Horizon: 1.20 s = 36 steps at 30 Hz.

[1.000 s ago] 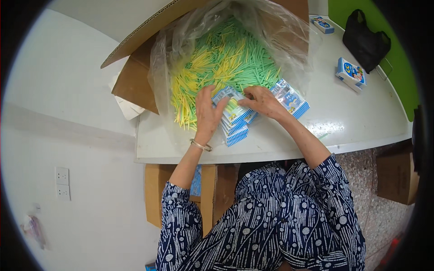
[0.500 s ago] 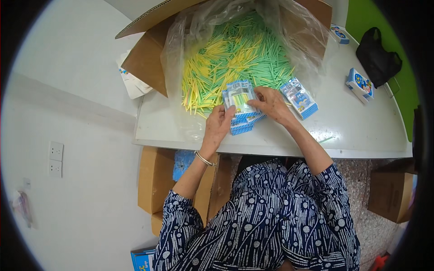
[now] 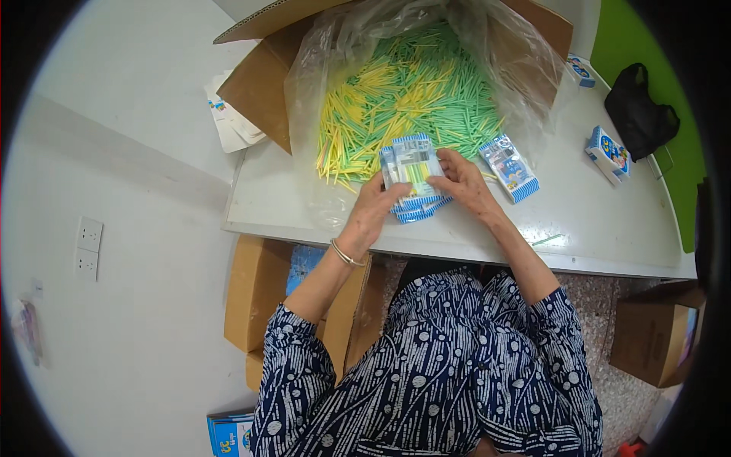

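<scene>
A small blue-and-white packet with striped ends is between my two hands, above the near side of a heap of yellow and green sticks. Through its clear window several yellow and green sticks show. My left hand grips its left side, thumb on the front. On the right edge my right hand pinches it with thumb and fingers. Similar packets lie directly beneath it; I cannot tell whether my hands hold any of these too. Another striped packet rests on the table just right of my right hand.
Loose sticks spill from a plastic-lined cardboard box on the white table. A small blue-and-white carton and black bag sit at right. Below the table's left edge stands an open cardboard box.
The whole view has shifted slightly. Both hands keep hold of the packet, which now covers more of the packets beneath it; my fingers have shifted a little along its edges.
</scene>
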Tool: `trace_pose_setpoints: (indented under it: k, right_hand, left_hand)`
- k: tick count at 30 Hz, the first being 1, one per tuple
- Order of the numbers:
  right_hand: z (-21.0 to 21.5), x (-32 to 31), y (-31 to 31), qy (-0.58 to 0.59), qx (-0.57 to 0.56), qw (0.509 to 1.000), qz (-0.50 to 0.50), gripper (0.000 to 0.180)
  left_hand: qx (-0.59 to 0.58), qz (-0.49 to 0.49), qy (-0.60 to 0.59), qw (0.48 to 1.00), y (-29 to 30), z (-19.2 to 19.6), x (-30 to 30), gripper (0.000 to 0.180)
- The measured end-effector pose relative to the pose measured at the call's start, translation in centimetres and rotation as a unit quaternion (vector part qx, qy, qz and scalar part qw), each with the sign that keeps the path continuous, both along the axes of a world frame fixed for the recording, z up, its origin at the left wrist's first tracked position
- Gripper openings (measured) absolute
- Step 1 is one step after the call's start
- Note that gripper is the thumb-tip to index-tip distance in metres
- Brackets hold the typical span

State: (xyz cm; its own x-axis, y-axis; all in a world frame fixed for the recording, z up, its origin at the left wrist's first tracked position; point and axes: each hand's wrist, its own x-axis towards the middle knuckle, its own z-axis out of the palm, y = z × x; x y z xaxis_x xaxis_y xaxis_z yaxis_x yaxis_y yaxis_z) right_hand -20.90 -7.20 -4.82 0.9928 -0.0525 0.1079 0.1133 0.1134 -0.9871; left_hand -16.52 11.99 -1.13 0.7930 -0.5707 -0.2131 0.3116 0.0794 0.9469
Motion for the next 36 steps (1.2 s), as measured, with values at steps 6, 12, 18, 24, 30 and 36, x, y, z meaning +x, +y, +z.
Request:
trace_pose_setpoints:
  k: [6,12,18,24,30,36]
  right_hand:
    - [0.7,-2.0,-0.5,0.007,0.015,1.0,0.016,0.067]
    - [0.7,-3.1,-2.1,0.028,-0.055,0.993,0.098,0.087]
    - [1.6,-3.6,-1.6,0.082,-0.076,0.979,0.17,0.095]
    - [1.9,-2.7,-0.1,0.032,-0.035,0.987,0.152,0.106]
    - [3.7,-0.3,0.7,-0.039,0.083,0.989,0.115,0.102]
    - [1.1,0.7,1.1,-0.011,-0.029,0.994,0.108,0.101]
  left_hand:
    - [0.052,0.027,-0.162,0.985,-0.6,-1.4,-1.9,0.058]
    - [0.044,0.005,-0.308,0.95,0.2,-3.0,-3.2,0.067]
    - [0.081,-0.053,-0.302,0.948,0.1,-2.5,-3.9,0.08]
    - [0.002,-0.021,-0.308,0.951,-1.0,-3.0,-2.1,0.09]
    - [-0.052,0.015,-0.323,0.945,-1.2,-1.8,0.2,0.099]
    - [-0.022,-0.002,-0.335,0.942,-0.2,-2.3,1.1,0.104]
